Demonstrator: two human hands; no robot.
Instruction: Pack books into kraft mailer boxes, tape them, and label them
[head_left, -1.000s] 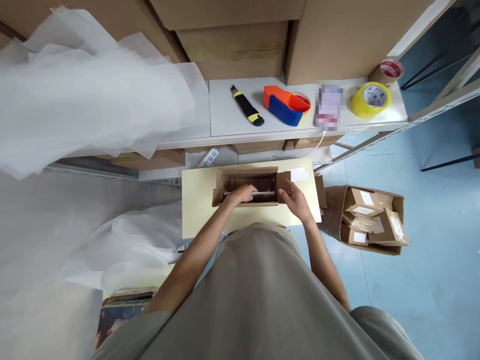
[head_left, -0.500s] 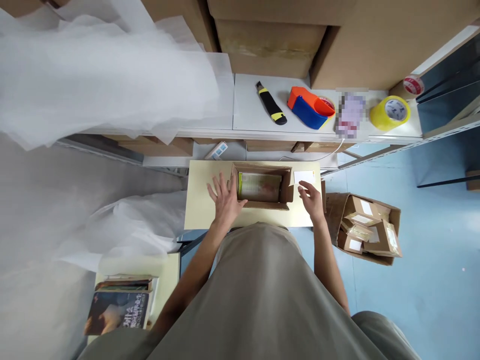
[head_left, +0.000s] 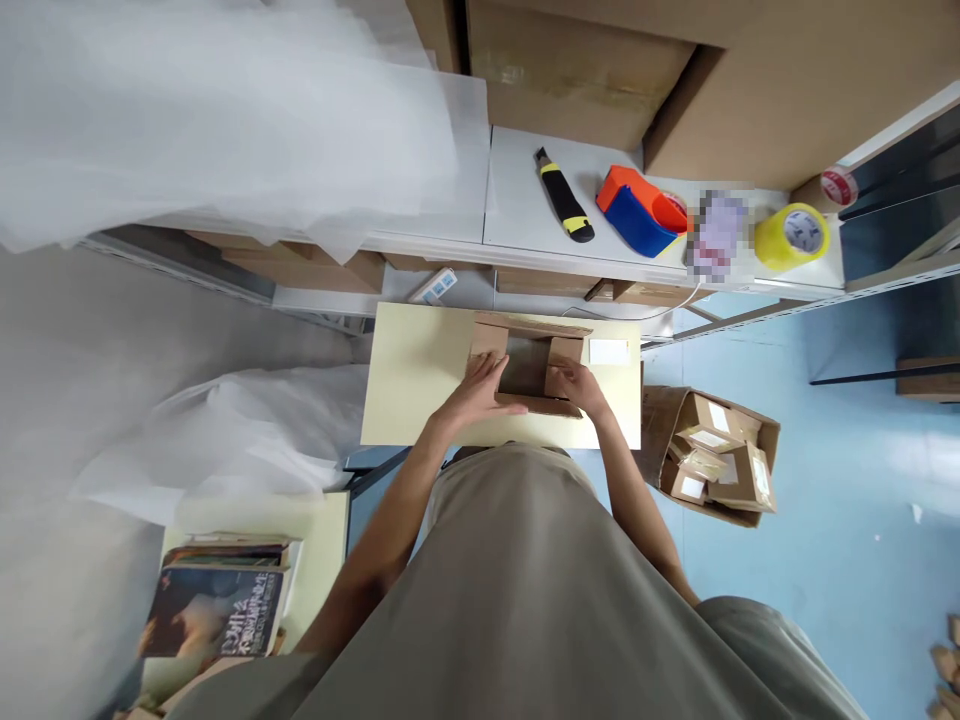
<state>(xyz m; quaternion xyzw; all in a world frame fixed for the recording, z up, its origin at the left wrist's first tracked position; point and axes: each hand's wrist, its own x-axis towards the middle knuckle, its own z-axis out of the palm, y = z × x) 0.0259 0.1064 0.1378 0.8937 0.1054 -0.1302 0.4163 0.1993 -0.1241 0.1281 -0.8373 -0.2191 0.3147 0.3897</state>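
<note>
A small brown cardboard box (head_left: 525,368) sits on a pale yellow table (head_left: 420,375) in front of me. My left hand (head_left: 480,388) presses the box's left side flap inward, fingers laid flat on the cardboard. My right hand (head_left: 577,385) holds the right side flap folded in over the opening. The book inside is mostly hidden by the flaps. A white label (head_left: 609,351) lies on the table just right of the box.
On the white shelf (head_left: 517,215) behind lie a black-and-yellow utility knife (head_left: 564,196), an orange-blue tape dispenser (head_left: 637,208) and a yellow tape roll (head_left: 792,236). A carton of small parcels (head_left: 716,458) stands on the floor right. Books (head_left: 217,600) and white foam sheets (head_left: 225,130) lie left.
Both hands have moved from beside the box onto its side flaps and folded them inward, covering the book that showed inside half a second ago. The camera has shifted slightly.
</note>
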